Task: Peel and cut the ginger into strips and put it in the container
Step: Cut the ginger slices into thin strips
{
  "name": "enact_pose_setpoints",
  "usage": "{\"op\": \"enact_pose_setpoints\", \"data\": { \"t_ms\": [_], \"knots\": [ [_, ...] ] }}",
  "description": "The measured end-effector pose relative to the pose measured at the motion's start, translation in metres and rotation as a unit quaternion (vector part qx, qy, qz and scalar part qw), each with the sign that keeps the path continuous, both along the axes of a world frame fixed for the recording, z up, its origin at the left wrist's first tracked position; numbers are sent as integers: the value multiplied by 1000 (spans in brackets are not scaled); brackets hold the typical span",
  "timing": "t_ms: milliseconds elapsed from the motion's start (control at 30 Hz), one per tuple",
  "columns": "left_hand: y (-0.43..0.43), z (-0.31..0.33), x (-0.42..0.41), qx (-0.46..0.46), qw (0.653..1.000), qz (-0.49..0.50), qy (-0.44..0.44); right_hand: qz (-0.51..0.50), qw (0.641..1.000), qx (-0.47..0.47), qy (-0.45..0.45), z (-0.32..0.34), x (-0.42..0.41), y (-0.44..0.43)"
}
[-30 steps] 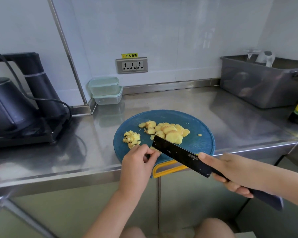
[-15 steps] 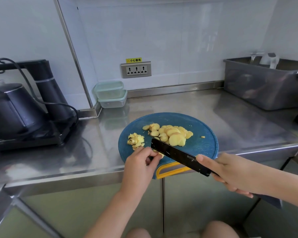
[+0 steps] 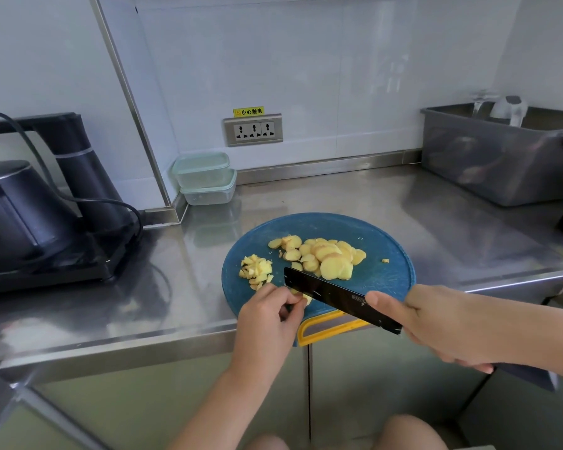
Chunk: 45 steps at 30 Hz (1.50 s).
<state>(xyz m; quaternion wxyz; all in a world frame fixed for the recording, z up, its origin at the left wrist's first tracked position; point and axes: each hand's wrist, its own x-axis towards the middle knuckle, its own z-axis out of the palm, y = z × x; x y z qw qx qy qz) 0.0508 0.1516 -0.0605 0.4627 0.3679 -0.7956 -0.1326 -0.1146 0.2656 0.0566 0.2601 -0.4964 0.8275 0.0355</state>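
Left hand [image 3: 270,316] fingers curled, pinching a ginger slice [image 3: 305,298] down on the blue cutting board [image 3: 387,280]. Right hand [image 3: 436,323] wrapped round the black knife [image 3: 338,297], blade right beside those fingers. Pile of slices [image 3: 325,254] just behind, cut bits [image 3: 255,269] to the left, 2 stacked containers [image 3: 205,177] back by the wall.

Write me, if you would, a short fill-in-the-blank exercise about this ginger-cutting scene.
1. While the left hand pinches a ginger piece, the right hand grips a knife whose blade is ____ in colour.
2. The ginger slices lie on a round ____ cutting board.
3. ____ lidded containers stand stacked one on the other.
Missing words: black; blue; two.
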Motion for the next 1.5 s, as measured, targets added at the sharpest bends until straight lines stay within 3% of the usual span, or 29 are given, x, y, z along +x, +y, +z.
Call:
{"op": "enact_pose_setpoints", "data": {
  "t_ms": [100, 633, 1067, 1267, 1333, 1500],
  "knots": [
    [-1, -1, 0, 2, 1000, 2, 1, 34, 999, 28, 24, 2, -1, -4],
    [-1, -2, 0, 7, 1000, 9, 10, -2, 995, 92, 36, 23, 24, -19],
    [0, 0, 0, 9, 1000, 9, 15, -9, 998, 69, 6, 1, 17, -11],
    [-2, -5, -1, 7, 1000, 6, 27, 9, 1000, -18, -3, -13, 6, -16],
    [-2, -6, -2, 1, 1000, 6, 25, -6, 1000, 9, -6, -13, 11, -17],
    [-2, -6, 0, -11, 1000, 2, 23, -62, 997, -45, -15, -18, 17, -21]
  ]
}}
